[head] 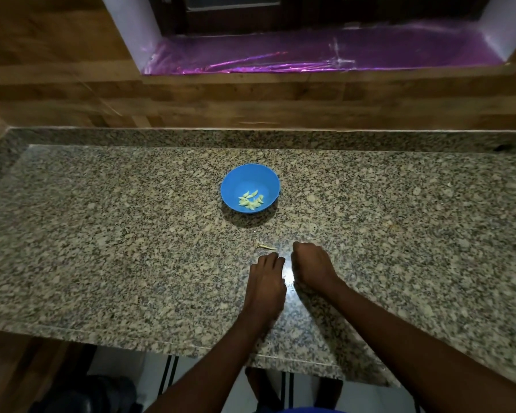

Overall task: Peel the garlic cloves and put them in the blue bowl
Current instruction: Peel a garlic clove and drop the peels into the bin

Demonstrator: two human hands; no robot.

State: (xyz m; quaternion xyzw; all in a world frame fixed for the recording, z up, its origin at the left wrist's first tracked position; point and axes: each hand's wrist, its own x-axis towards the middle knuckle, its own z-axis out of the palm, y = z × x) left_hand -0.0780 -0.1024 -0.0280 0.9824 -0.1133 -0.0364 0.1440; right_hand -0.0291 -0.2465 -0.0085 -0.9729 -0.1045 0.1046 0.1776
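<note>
I am looking down at my two hands, both resting on the counter [102, 234] on the near side of the bowl [250, 187]. My left hand [267, 281] is lying knuckles up with the fingers curled under; I cannot tell whether it is holding anything. My right hand [312, 268] is sitting just beside it, bunched into a loose fist, and what it may be pinching is hidden from me too.

Between the hands and the bowl, nearer the hands, a small pale stem [265, 247] is lying on the stone. It looks like a scrap of garlic core rather than a whole clove.

The bowl is blue, upright, and holding a small heap of peeled cloves [251, 200] on its near side.

I am judging the peeling to be nearly done. To finish well, I would be checking each fist for a clove, nipping its root end with a thumbnail, rolling it so the skin loosens, and stripping the skin off. Then I would be carrying the bare clove out over the bowl's rim before letting go, keeping skins on my side of the bowl.
</note>
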